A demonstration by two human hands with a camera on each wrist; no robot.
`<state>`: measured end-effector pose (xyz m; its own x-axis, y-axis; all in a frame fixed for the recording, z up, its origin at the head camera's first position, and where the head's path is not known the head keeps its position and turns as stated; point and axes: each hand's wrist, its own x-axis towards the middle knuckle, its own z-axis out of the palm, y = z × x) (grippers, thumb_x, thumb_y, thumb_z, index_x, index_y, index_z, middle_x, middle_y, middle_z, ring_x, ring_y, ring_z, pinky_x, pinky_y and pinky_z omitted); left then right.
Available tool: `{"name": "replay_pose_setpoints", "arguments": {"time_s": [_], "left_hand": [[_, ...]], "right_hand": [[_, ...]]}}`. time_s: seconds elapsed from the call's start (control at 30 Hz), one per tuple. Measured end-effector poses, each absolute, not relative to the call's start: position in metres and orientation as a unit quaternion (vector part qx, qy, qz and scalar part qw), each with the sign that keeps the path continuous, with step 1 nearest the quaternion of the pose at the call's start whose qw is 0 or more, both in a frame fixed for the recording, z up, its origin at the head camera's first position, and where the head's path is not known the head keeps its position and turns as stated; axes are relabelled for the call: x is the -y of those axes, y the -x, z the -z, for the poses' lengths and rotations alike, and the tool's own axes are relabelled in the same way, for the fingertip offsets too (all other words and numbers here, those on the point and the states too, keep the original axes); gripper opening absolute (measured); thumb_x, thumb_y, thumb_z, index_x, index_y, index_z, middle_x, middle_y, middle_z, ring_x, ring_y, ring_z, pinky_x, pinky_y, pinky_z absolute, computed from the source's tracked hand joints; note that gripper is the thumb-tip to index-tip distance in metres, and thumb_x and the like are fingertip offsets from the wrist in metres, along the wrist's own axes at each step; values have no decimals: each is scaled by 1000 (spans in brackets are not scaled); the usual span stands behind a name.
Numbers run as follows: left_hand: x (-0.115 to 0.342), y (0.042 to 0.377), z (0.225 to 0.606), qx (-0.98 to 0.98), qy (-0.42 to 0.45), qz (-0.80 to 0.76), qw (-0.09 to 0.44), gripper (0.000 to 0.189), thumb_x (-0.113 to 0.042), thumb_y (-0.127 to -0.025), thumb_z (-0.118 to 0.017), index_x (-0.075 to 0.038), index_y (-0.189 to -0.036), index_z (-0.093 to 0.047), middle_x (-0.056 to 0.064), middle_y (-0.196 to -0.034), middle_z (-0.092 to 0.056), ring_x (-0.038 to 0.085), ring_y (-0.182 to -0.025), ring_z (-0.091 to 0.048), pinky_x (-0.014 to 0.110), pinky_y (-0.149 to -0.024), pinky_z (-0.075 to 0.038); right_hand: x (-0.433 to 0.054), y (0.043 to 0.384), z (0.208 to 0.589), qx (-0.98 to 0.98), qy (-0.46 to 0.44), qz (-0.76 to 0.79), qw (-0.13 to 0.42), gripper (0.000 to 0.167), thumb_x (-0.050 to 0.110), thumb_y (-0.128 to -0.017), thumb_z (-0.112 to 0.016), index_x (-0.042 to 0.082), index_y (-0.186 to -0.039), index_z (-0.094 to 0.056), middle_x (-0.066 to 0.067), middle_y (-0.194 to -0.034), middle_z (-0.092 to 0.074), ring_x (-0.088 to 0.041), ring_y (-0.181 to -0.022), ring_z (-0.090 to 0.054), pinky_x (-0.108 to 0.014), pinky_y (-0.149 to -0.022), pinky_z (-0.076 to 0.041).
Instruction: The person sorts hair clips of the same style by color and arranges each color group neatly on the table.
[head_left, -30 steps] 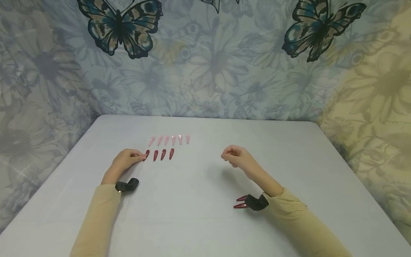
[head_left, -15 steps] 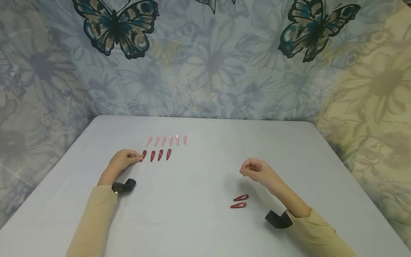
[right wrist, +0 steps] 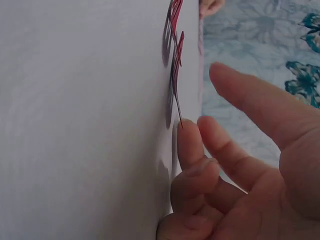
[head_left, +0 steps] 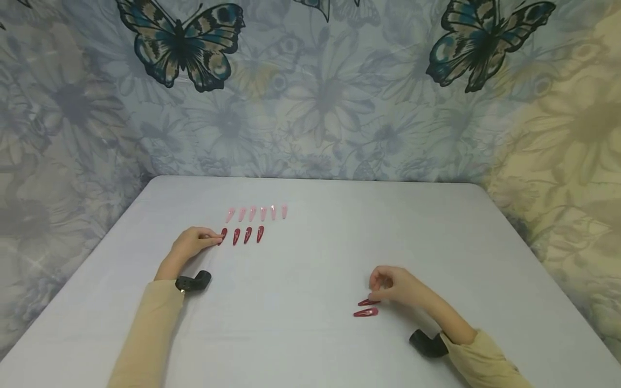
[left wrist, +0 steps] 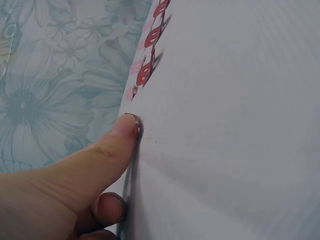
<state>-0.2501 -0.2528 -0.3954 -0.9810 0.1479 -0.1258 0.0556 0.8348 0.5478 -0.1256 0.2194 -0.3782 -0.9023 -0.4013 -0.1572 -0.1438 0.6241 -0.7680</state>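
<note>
In the head view, my left hand (head_left: 190, 246) pinches the leftmost dark red snap hair clip (head_left: 223, 233) near its lower end. The left wrist view shows the thumb (left wrist: 107, 150) against that clip's edge; the fingertip behind it is hidden. Three more dark red hair clips (head_left: 248, 235) lie in line to its right. My right hand (head_left: 400, 286) is low over two loose dark red hair clips, a farther one (head_left: 366, 303) and a nearer one (head_left: 365, 312). In the right wrist view, a fingertip (right wrist: 190, 137) meets one clip's end, while the thumb stays apart.
A row of several pink hair clips (head_left: 252, 214) lies just behind the dark red row. Everything rests on a white-covered table (head_left: 301, 345). Fabric with flowers and butterflies (head_left: 330, 102) hangs behind it. Each wrist wears a black camera (head_left: 193, 281).
My right hand has moved right and toward me, then down to the two loose clips, which its wrist camera partly covered earlier. The left hand keeps its place at the leftmost dark red clip.
</note>
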Motion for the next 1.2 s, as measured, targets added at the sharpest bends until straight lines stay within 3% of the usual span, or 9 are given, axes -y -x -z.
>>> {"name": "replay_pose_setpoints", "arguments": {"time_s": [0.23,0.37,0.63,0.83,1.2], "left_hand": [[252,251,397,-953,-56,-285,83,29,-28,-93,-66,-3,-106,-73,24,-123,-65,40,-110,-58,55,-99,-44],[251,252,398,-954,-53,-285,81,30,-28,-93,-67,-2,-106,-73,23,-118,-67,33,-99,-58,52,-93,-45],[251,252,397,-954,-45,-283,82,31,-29,-92,-67,-2,-107,-73,22,-111,-68,27,-90,-55,42,-83,-45],[249,251,395,-954,-40,-284,80,33,-30,-92,-67,-2,-107,-73,21,-107,-68,26,-85,-53,36,-77,-42],[250,252,395,-956,-42,-279,85,32,-30,-92,-67,-2,-107,-73,23,-111,-68,29,-89,-57,45,-83,-46]], "right_hand": [[-217,122,377,-887,190,391,157,21,7,-77,-77,6,-87,-59,2,-80,-55,-1,-64,-41,-18,-58,-38],[-217,122,377,-891,194,381,153,19,5,-79,-76,7,-86,-59,3,-79,-55,-1,-66,-41,-19,-58,-37],[-220,124,380,-885,201,381,175,8,6,-83,-72,4,-87,-65,6,-75,-55,2,-68,-44,-17,-60,-39],[-222,126,383,-885,227,376,157,4,2,-86,-66,4,-85,-63,3,-80,-60,3,-72,-45,-17,-62,-43],[-225,129,386,-860,197,446,149,5,-2,-83,-65,3,-85,-66,4,-78,-61,1,-65,-42,-18,-56,-37]]}}
